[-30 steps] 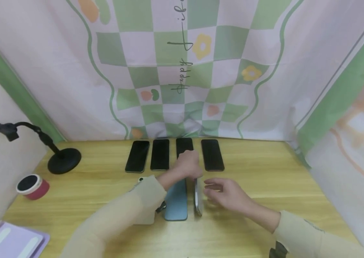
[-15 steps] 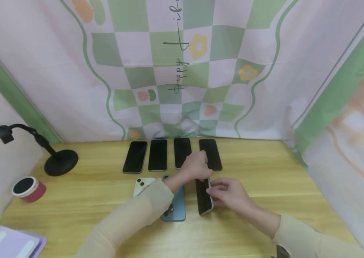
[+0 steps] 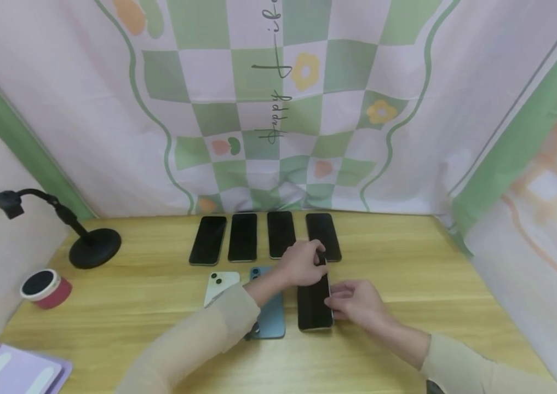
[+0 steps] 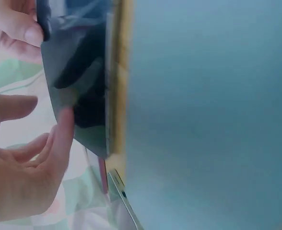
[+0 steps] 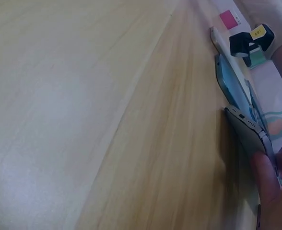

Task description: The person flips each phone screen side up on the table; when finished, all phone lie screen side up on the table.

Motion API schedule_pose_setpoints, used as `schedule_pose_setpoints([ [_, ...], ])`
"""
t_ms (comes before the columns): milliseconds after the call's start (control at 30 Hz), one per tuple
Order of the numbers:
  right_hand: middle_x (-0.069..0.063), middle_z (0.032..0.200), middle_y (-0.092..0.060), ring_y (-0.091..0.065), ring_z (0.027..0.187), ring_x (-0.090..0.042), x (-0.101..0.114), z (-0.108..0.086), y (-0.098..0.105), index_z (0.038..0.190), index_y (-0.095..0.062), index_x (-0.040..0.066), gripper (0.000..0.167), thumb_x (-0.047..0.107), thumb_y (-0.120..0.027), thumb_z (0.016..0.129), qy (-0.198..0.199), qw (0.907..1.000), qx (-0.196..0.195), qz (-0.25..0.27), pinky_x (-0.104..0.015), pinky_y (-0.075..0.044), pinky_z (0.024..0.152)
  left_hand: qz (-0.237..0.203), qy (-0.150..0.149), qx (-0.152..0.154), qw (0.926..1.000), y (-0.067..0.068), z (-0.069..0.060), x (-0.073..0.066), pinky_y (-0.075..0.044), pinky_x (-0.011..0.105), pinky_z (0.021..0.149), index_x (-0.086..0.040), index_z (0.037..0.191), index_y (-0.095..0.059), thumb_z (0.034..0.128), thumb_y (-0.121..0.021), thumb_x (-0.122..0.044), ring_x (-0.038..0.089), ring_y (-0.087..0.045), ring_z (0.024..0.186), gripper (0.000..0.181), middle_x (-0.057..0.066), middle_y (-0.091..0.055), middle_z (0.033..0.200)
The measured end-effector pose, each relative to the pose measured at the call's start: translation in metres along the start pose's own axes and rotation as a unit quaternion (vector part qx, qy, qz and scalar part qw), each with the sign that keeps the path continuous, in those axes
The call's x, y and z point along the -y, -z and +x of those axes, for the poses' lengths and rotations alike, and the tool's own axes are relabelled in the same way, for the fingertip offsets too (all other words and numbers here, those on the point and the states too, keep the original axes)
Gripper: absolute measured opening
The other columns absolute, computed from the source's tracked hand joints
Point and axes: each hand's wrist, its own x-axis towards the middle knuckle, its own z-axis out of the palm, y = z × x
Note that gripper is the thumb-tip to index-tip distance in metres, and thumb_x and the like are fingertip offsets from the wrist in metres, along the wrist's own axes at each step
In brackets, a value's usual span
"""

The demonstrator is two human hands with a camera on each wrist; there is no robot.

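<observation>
A smartphone [image 3: 315,306] lies tilted in front of me, its black screen up and its right edge raised off the table. My right hand [image 3: 359,303] pinches that raised edge, thumb on the screen side; the right wrist view shows fingers under the pale back of the phone [image 5: 249,134]. Over the phone's far end is my left hand [image 3: 303,264]. In the left wrist view, the left hand [image 4: 28,163] has its thumb and fingers spread, and one fingertip meets or nearly meets the screen. Beside them lie a blue phone [image 3: 272,312], back up, and a cream phone [image 3: 223,280], partly under my left sleeve.
Several phones stand in a back row, screens up, from the leftmost phone [image 3: 207,241] to the rightmost phone [image 3: 323,232]. A black phone stand [image 3: 95,249], a pink-and-white round container [image 3: 47,290] and a lilac object [image 3: 24,372] are at the left. A patterned curtain [image 3: 278,137] hangs behind.
The phone has turned from standing on its long edge to lying nearly flat, screen up. My left hand has shifted right and slightly nearer; my right hand has come onto the phone's edge.
</observation>
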Motion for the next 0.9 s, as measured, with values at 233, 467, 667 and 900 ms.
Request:
schedule_pose_setpoints([
  [233, -0.036, 0.127, -0.068, -0.077, 0.103, -0.035, -0.005, -0.002, -0.004, 0.132, -0.058, -0.016, 0.05, -0.003, -0.074, 0.086, 0.033, 0.9982, -0.006, -0.05, -0.033, -0.066, 0.076, 0.149, -0.046, 0.047, 0.9866, 0.007, -0.017, 0.019, -0.055, 0.034, 0.102, -0.017, 0.144, -0.06, 0.0954, -0.073, -0.037, 0.02, -0.06, 0.121, 0.054, 0.005, -0.061, 0.135],
  [467, -0.031, 0.124, -0.071, -0.077, 0.106, -0.036, -0.009, -0.007, -0.006, 0.139, -0.056, -0.01, 0.061, -0.006, -0.077, 0.081, 0.13, 0.981, -0.005, -0.144, -0.023, -0.062, 0.067, 0.229, -0.049, 0.168, 0.9574, 0.017, -0.032, 0.028, -0.043, 0.045, 0.12, -0.026, 0.161, -0.039, 0.0877, -0.076, -0.058, 0.026, -0.046, 0.144, 0.088, 0.007, -0.045, 0.16],
  [667, -0.032, 0.135, -0.064, -0.076, 0.107, -0.034, -0.009, -0.01, -0.009, 0.147, -0.047, -0.008, 0.078, -0.002, -0.083, 0.078, 0.165, 0.962, 0.044, -0.213, -0.027, -0.064, 0.08, 0.249, -0.043, 0.175, 0.9514, 0.012, -0.039, 0.03, -0.037, 0.049, 0.126, -0.028, 0.164, -0.031, 0.0832, -0.074, -0.069, 0.027, -0.039, 0.151, 0.1, 0.007, -0.037, 0.166],
  [900, -0.033, 0.147, -0.055, -0.068, 0.12, -0.038, -0.006, -0.011, -0.015, 0.145, -0.052, -0.007, 0.079, 0.008, -0.088, 0.077, 0.162, 0.9408, 0.026, -0.297, -0.045, -0.06, 0.099, 0.251, -0.051, 0.162, 0.953, 0.011, -0.04, 0.032, -0.038, 0.048, 0.125, -0.027, 0.163, -0.034, 0.0826, -0.074, -0.07, 0.026, -0.041, 0.148, 0.1, 0.008, -0.039, 0.165],
])
